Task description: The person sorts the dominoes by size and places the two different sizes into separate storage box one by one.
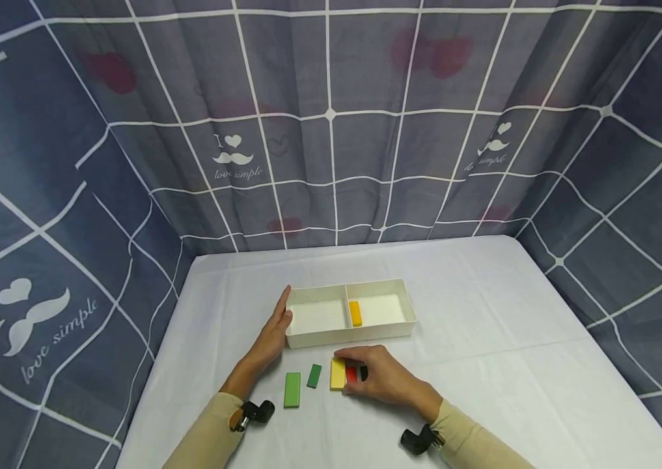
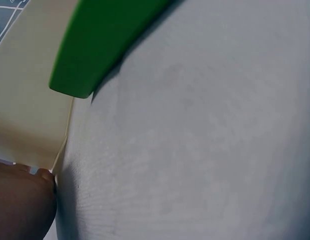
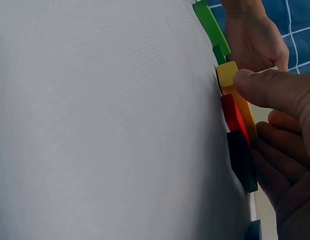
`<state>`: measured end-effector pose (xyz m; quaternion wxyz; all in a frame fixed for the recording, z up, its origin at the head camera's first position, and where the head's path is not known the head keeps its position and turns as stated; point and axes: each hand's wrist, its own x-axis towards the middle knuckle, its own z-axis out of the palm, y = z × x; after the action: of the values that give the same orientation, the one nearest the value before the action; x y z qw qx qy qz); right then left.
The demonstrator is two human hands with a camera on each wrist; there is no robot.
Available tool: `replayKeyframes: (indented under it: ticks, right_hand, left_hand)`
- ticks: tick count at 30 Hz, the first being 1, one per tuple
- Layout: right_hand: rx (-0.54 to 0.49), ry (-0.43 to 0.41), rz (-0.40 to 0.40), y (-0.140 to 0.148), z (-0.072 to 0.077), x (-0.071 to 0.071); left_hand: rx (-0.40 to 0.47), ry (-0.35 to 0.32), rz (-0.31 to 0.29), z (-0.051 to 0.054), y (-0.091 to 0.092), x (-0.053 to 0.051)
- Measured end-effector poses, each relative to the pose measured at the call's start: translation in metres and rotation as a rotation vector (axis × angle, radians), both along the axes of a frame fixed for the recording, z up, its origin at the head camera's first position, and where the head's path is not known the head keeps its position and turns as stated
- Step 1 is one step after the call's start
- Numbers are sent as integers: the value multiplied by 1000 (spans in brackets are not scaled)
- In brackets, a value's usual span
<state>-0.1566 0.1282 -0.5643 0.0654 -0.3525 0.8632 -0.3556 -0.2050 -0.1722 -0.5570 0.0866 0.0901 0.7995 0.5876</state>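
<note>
My right hand (image 1: 382, 376) pinches a yellow block (image 1: 337, 374) at its two ends, thumb near and fingers far. Beside that block are a red block (image 3: 234, 116) and a dark block (image 3: 241, 161), partly under the hand in the head view. My left hand (image 1: 269, 337) rests with fairly straight fingers against the left end of a white two-compartment box (image 1: 336, 337). An orange-yellow block (image 1: 355, 314) stands against the divider in the box's right compartment. In the left wrist view, a green block (image 2: 102, 45) looms large in front of the box.
On the white cloth between the hands lie a light green block (image 1: 292, 389) and a smaller dark green one (image 1: 314, 376). Another dark blue block (image 3: 255, 230) shows at the right wrist view's lower edge. Dark checked curtains (image 1: 366, 150) enclose the table (image 1: 512, 326).
</note>
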Motion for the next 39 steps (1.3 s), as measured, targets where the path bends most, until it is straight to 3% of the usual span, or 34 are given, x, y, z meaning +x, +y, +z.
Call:
replayKeyframes:
  ticks: [16, 30, 39]
  right_hand:
    - [20, 37, 1, -2, -3, 1]
    - [17, 5, 4, -2, 7, 3]
    - [-3, 66, 41, 1, 20, -2]
  left_hand:
    - [11, -9, -7, -1, 0, 0]
    - [18, 2, -14, -2, -1, 0]
    - [18, -1, 2, -1, -2, 0]
